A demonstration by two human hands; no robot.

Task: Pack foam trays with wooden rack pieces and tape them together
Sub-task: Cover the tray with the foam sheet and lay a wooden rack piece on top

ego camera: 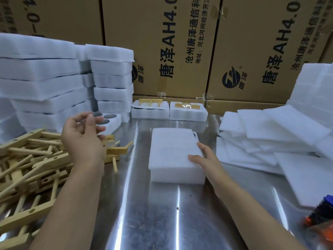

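Centrally on the table [153,213] lies one closed foam tray [175,156], a white block with its top covered. The right hand [207,159] rests against the block's right side, fingers straight and spread, gripping nothing. The left hand [82,138] hangs above the left side of the table with fingers loosely curled. It is blurred, but nothing shows in it.

Under and beside the left hand, a loose pile of wooden pieces [27,165] covers the table's left edge, some pegs reaching towards the tray. An open tray [108,121] with round dark recesses sits just beyond that hand. Tall tray stacks [41,83] fill the far left corner. Two packed trays [150,110] with wooden parts on top stand at the far edge, against cartons [171,47]. Foam sheets [270,138] are heaped along the right edge. A blurred orange, black and blue object [322,213] lies at the near right corner.
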